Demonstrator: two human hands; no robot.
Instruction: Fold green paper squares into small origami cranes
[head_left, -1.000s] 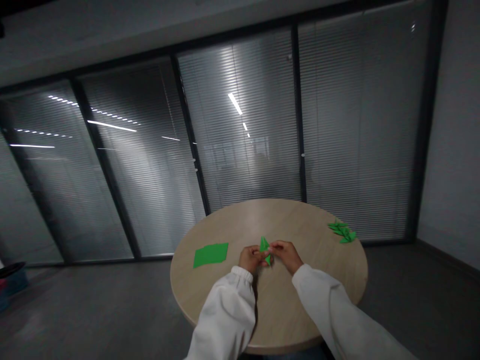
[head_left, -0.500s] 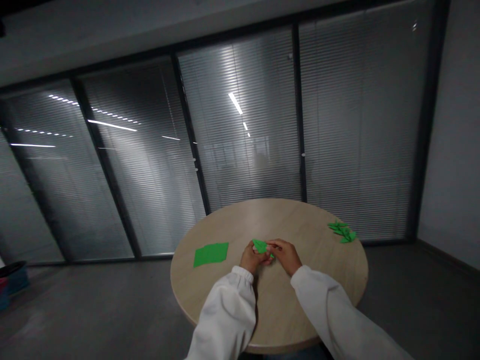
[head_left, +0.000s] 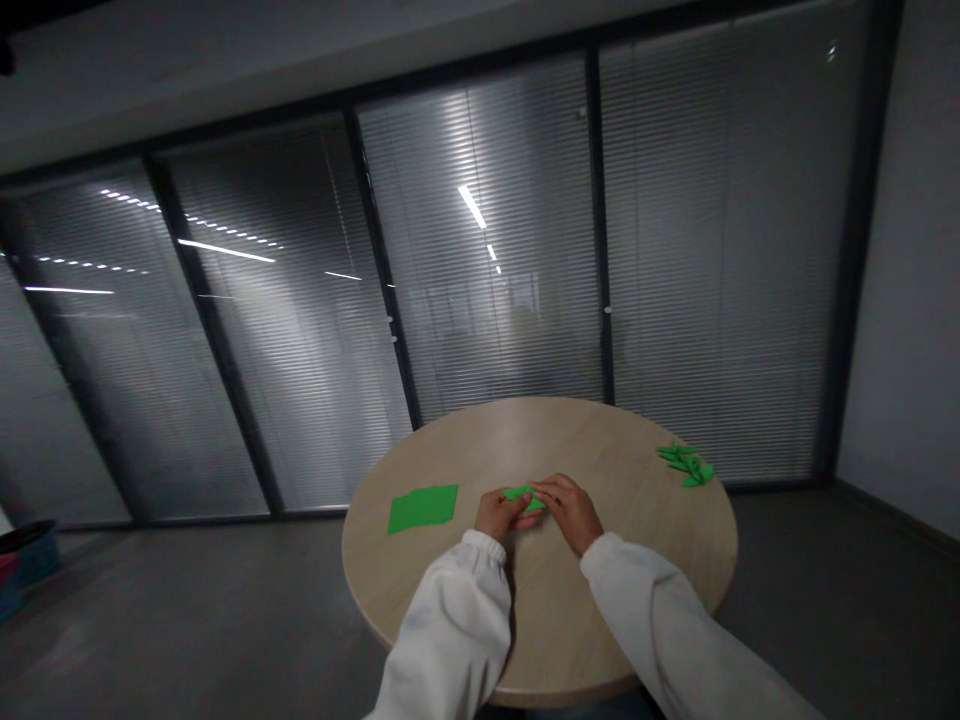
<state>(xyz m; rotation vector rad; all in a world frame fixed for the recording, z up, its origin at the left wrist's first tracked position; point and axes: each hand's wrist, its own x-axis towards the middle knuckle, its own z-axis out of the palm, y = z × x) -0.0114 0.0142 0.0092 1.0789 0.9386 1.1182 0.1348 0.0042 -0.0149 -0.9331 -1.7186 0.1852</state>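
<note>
Over the middle of the round table, my left hand [head_left: 498, 515] is closed on a small folded green paper [head_left: 517, 493], its thumb lying on top. My right hand [head_left: 571, 508] pinches the right side of the same paper with thumb and fingertips. Fingers cover much of the paper, so its full shape is hidden. Left of my hands, flat green paper sheets [head_left: 423, 508] lie on the tabletop. Several folded green paper pieces [head_left: 687, 464] are heaped near the right edge.
The round wooden table [head_left: 570, 620] stands before a glass partition with blinds [head_left: 480, 330]. Dark buckets [head_left: 34, 555] are on the floor at far left. A plain wall [head_left: 907, 300] rises at the right.
The folded paper has tipped flatter between my hands and shows less of its green face. My left fingers have shifted slightly around it; my right hand stays at its right side.
</note>
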